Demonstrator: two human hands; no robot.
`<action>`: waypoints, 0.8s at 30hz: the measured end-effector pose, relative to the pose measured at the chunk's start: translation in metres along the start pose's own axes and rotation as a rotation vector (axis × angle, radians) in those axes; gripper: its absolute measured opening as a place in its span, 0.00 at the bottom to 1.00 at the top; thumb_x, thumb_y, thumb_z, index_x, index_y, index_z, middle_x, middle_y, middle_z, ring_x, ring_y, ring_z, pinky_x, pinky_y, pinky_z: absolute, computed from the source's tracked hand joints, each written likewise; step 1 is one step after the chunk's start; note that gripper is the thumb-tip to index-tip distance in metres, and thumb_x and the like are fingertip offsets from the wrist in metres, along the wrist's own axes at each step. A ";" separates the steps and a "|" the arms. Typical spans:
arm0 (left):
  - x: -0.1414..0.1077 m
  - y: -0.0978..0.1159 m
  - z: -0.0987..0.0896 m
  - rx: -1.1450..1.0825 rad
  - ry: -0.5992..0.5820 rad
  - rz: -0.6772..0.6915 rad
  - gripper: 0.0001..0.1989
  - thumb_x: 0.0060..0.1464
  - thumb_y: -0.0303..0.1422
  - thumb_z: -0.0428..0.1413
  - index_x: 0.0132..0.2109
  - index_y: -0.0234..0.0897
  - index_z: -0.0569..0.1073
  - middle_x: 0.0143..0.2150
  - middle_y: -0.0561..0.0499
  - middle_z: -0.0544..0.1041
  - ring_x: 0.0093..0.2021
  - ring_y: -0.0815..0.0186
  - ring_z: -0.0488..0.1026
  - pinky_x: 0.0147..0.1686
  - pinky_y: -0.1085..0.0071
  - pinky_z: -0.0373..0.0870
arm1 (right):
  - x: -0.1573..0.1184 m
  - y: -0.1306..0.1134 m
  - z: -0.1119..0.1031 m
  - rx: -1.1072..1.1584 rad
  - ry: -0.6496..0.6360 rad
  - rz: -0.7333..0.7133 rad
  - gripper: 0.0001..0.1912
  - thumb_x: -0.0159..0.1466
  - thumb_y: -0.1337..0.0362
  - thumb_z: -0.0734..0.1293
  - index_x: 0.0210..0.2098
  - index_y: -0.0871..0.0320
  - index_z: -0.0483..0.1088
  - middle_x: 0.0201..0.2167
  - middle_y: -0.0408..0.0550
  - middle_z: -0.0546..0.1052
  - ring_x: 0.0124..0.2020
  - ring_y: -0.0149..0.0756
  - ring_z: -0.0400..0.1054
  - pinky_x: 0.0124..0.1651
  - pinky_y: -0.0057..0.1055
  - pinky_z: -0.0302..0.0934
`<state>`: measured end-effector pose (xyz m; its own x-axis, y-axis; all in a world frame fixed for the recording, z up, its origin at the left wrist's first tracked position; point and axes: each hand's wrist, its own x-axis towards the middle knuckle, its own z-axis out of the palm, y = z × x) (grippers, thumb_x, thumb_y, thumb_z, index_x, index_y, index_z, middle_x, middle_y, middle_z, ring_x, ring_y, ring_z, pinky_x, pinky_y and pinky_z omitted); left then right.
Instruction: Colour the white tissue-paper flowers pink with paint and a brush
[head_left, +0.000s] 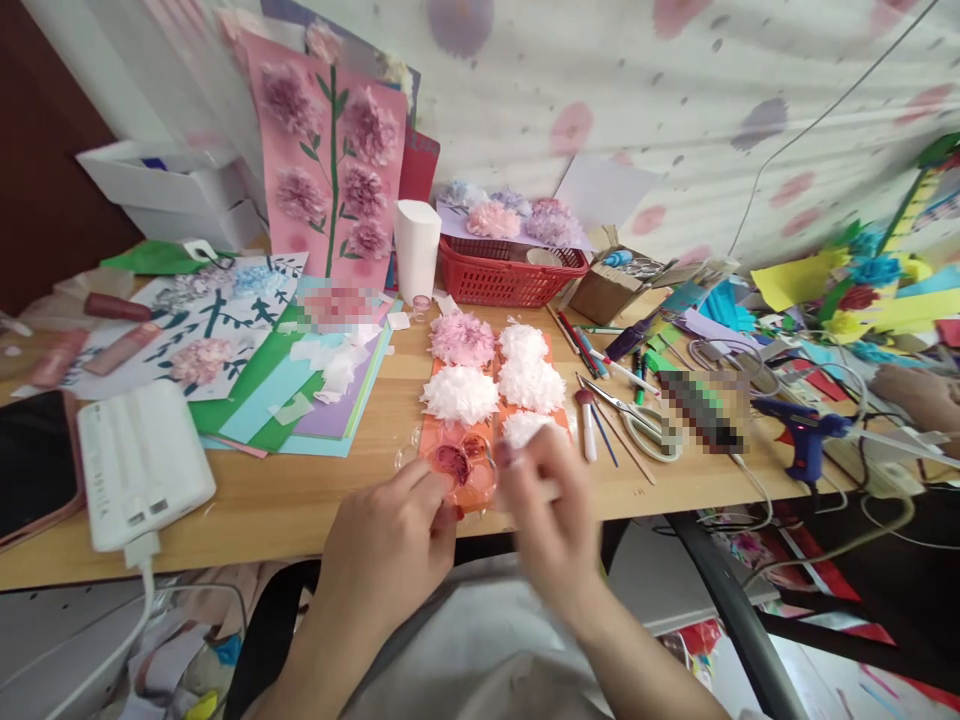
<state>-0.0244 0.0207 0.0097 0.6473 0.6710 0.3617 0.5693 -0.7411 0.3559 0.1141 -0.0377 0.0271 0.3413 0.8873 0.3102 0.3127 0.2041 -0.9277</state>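
My left hand (390,530) is curled at the table's front edge, beside a clear round container of dark pink powder (452,462). Whatever its fingers grip, if anything, is hidden. To the right, my right hand (551,510) is blurred, its fingers bent into a pinch. A small dark pink spot shows at its fingertips, too smeared to name. Just beyond both hands, fluffy paper flowers lie on orange card (495,405) in two columns. One flower (463,340) is pink; the white flowers include one at left (460,394) and one partly behind my right hand (525,428).
A makeup brush (586,425), scissors (637,420) and pencils lie to the right, with a blue glue gun (804,435) and another person's hand (919,400) farther right. At left are a white power bank (142,465), a phone (37,465) and coloured paper. Behind stands a red basket (510,275).
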 end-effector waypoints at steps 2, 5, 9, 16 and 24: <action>0.000 -0.001 0.000 -0.003 -0.009 -0.006 0.09 0.51 0.23 0.51 0.27 0.40 0.70 0.24 0.52 0.74 0.21 0.66 0.69 0.22 0.68 0.53 | 0.001 0.000 0.002 0.023 -0.106 0.002 0.18 0.70 0.57 0.61 0.26 0.53 0.53 0.19 0.35 0.58 0.19 0.27 0.47 0.21 0.27 0.43; 0.000 0.000 0.000 -0.009 -0.035 -0.038 0.10 0.51 0.22 0.51 0.26 0.40 0.69 0.25 0.52 0.74 0.21 0.66 0.70 0.22 0.68 0.53 | 0.000 0.004 0.008 0.016 -0.010 0.028 0.19 0.71 0.57 0.61 0.25 0.53 0.52 0.19 0.35 0.55 0.19 0.27 0.46 0.21 0.27 0.42; -0.002 0.001 0.002 -0.025 -0.089 -0.051 0.09 0.53 0.25 0.51 0.28 0.40 0.70 0.26 0.52 0.75 0.22 0.65 0.70 0.23 0.68 0.53 | 0.001 0.006 0.005 0.017 -0.161 -0.017 0.18 0.71 0.58 0.61 0.25 0.53 0.53 0.19 0.36 0.58 0.19 0.27 0.49 0.22 0.28 0.43; 0.002 -0.037 0.000 0.090 -0.016 -0.360 0.09 0.57 0.32 0.49 0.28 0.42 0.63 0.26 0.52 0.74 0.25 0.64 0.71 0.25 0.68 0.56 | 0.003 0.010 -0.070 0.010 0.353 0.016 0.20 0.69 0.54 0.66 0.25 0.53 0.57 0.20 0.38 0.58 0.22 0.30 0.51 0.24 0.29 0.44; 0.018 -0.046 0.016 0.081 -0.099 -0.548 0.13 0.63 0.41 0.48 0.42 0.38 0.73 0.42 0.45 0.81 0.40 0.56 0.78 0.31 0.66 0.62 | -0.016 0.058 -0.057 -0.173 0.150 0.235 0.18 0.68 0.48 0.65 0.32 0.54 0.60 0.21 0.35 0.61 0.19 0.26 0.49 0.22 0.27 0.45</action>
<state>-0.0306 0.0665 -0.0135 0.2878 0.9559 0.0583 0.8704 -0.2865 0.4004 0.1769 -0.0638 -0.0195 0.5450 0.8281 0.1311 0.3516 -0.0837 -0.9324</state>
